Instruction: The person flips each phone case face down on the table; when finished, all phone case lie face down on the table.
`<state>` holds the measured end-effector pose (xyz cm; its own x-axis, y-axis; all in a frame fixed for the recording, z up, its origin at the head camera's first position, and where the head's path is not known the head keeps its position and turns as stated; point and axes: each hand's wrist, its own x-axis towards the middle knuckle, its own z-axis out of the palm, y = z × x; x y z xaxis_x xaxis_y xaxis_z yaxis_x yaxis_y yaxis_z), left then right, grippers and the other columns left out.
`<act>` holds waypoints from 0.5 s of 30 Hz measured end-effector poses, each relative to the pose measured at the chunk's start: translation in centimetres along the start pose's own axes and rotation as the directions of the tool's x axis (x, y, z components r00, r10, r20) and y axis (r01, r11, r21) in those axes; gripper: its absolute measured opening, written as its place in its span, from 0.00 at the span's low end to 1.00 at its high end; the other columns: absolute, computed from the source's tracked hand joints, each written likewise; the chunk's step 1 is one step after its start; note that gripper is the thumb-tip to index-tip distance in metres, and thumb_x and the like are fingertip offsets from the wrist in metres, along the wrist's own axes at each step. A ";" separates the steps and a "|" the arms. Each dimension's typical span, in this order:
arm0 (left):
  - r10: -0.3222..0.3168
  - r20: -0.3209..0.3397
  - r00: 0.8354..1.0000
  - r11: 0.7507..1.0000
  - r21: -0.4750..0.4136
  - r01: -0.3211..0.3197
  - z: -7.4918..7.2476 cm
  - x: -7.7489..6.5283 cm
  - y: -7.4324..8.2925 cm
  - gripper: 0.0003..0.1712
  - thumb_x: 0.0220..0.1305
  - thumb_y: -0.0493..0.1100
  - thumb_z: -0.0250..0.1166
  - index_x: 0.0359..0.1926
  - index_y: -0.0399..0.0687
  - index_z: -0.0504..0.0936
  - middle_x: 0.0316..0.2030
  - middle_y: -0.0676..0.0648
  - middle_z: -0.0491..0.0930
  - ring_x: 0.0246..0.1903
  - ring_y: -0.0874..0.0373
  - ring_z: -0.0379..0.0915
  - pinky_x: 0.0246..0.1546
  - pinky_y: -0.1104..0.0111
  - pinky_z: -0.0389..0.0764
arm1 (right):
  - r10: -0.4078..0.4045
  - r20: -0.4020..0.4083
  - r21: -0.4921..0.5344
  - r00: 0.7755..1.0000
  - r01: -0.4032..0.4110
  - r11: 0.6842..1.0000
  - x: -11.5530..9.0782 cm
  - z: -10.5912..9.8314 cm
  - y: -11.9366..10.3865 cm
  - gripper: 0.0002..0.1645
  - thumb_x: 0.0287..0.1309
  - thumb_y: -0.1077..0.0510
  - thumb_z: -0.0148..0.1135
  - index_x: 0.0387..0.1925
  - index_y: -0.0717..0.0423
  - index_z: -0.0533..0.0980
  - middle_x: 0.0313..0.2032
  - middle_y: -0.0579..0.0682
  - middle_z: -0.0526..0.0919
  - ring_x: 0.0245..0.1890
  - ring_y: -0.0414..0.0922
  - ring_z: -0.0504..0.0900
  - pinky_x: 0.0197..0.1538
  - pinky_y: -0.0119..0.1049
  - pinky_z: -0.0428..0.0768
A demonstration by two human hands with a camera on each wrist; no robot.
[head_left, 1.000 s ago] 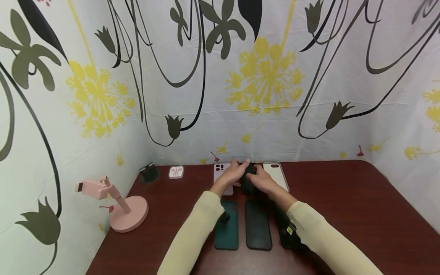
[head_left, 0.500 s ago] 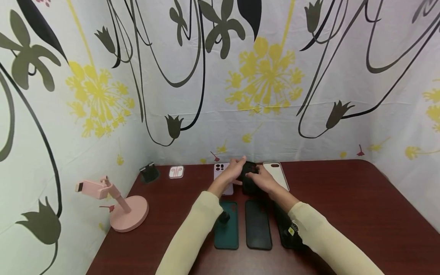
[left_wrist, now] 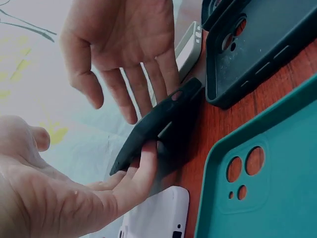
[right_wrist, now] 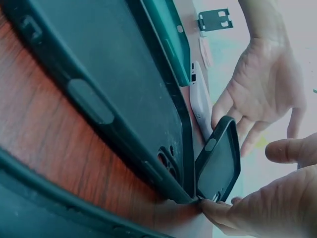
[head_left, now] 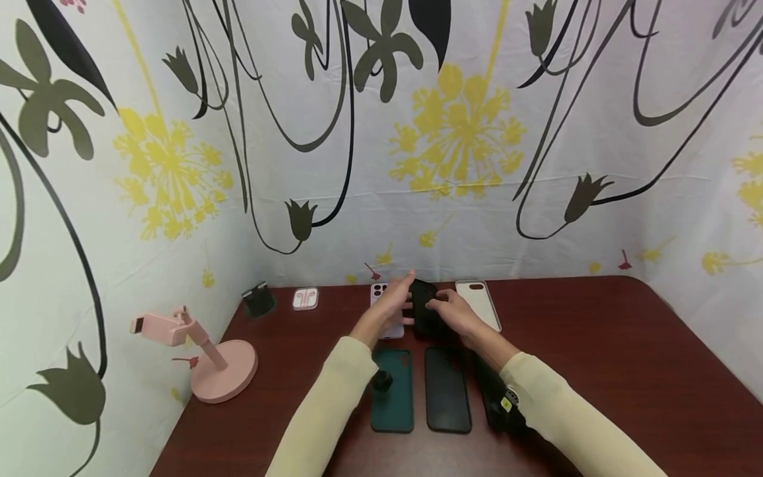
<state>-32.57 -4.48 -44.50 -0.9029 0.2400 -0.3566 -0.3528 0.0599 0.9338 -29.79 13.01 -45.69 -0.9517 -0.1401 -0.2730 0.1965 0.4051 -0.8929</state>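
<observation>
A black phone case stands tilted on edge between my two hands, at the middle of the table's back row. My left hand is to its left. Its fingers touch the case in the left wrist view, while the thumb stays apart. On the other side, my right hand rests fairly straight fingers against the case, near a lower corner, with its thumb held away. Beneath my left hand lies a lilac phone case, partly covered. To the right of the black case lies a white phone case.
A nearer row holds a teal case, a black case and another black case, partly under my right sleeve. On the left are a pink phone stand, a dark folding stand and an earphone box.
My left hand has moved slightly left and its fingers have spread away from the black case's top. The case has shifted left and tilted up. The right hand has barely moved.
</observation>
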 end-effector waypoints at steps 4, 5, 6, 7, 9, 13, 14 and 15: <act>-0.006 0.028 1.000 1.000 -0.025 0.006 -0.6 -0.3 -0.2 0.48 0.81 0.69 0.47 0.87 0.53 0.41 0.80 0.30 0.58 0.77 0.31 0.60 0.63 0.39 0.83 | -0.003 0.009 -0.007 1.000 0.003 1.000 -0.1 0.0 0.0 0.46 0.75 0.44 0.53 0.81 0.65 0.51 0.80 0.67 0.56 0.80 0.65 0.58 0.81 0.64 0.63; -0.009 0.034 0.999 1.000 -0.024 0.009 -0.7 -0.3 -0.3 0.48 0.81 0.69 0.47 0.86 0.51 0.43 0.80 0.30 0.59 0.77 0.32 0.61 0.62 0.40 0.84 | -0.002 0.010 -0.008 1.000 0.003 1.000 -0.2 0.0 0.0 0.47 0.75 0.44 0.53 0.82 0.65 0.50 0.81 0.68 0.55 0.80 0.65 0.58 0.81 0.64 0.62; -0.010 0.043 0.999 1.000 -0.020 0.010 -0.8 -0.3 -0.3 0.48 0.81 0.69 0.47 0.86 0.48 0.45 0.80 0.31 0.59 0.77 0.32 0.61 0.61 0.41 0.85 | -0.002 0.013 -0.010 1.000 0.002 1.000 -0.2 0.0 0.0 0.48 0.75 0.43 0.53 0.82 0.65 0.50 0.81 0.68 0.54 0.81 0.65 0.57 0.81 0.64 0.62; -0.013 0.052 0.999 1.000 -0.017 0.014 -0.9 -0.4 -0.4 0.48 0.81 0.70 0.47 0.86 0.46 0.47 0.80 0.32 0.59 0.77 0.33 0.62 0.61 0.42 0.86 | 0.002 0.016 -0.009 1.000 -0.001 1.000 -0.3 0.0 0.1 0.48 0.75 0.42 0.53 0.82 0.65 0.49 0.81 0.67 0.54 0.81 0.65 0.57 0.81 0.64 0.62; -0.022 0.074 0.997 1.000 -0.020 0.024 -0.9 -0.6 -0.5 0.49 0.80 0.70 0.48 0.84 0.42 0.51 0.80 0.33 0.59 0.77 0.34 0.62 0.61 0.42 0.85 | 0.000 0.019 -0.017 1.000 0.000 1.000 -0.3 0.1 0.1 0.49 0.75 0.41 0.54 0.82 0.65 0.49 0.81 0.67 0.55 0.80 0.65 0.58 0.80 0.64 0.64; -0.020 0.125 0.992 0.999 -0.022 0.023 -0.9 -0.8 -0.7 0.47 0.81 0.68 0.47 0.83 0.38 0.54 0.80 0.32 0.58 0.77 0.33 0.62 0.62 0.40 0.84 | -0.020 0.018 -0.037 1.000 0.020 0.999 -0.3 0.2 0.0 0.49 0.75 0.42 0.56 0.81 0.66 0.50 0.78 0.69 0.61 0.76 0.64 0.65 0.76 0.61 0.70; -0.015 0.136 0.991 1.000 -0.023 0.018 -0.8 -0.8 -0.7 0.47 0.82 0.68 0.47 0.83 0.38 0.55 0.80 0.32 0.58 0.77 0.32 0.62 0.62 0.39 0.83 | -0.027 0.013 -0.039 1.000 0.028 0.999 -0.3 0.2 0.0 0.47 0.75 0.44 0.56 0.81 0.66 0.52 0.77 0.68 0.63 0.75 0.63 0.68 0.74 0.60 0.72; -0.010 0.149 0.989 1.000 -0.025 0.014 -0.7 -0.8 -0.8 0.46 0.82 0.67 0.46 0.83 0.39 0.55 0.80 0.31 0.58 0.77 0.32 0.62 0.63 0.39 0.83 | -0.034 0.011 -0.032 0.999 0.034 0.999 -0.3 0.2 -0.1 0.46 0.75 0.46 0.57 0.81 0.66 0.52 0.76 0.69 0.64 0.73 0.63 0.70 0.73 0.58 0.75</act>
<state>-31.70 -5.40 -44.98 -0.8528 0.3809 -0.3574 -0.3715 0.0388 0.9276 -29.51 12.87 -45.62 -0.9553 -0.1632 -0.2466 0.1564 0.4288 -0.8897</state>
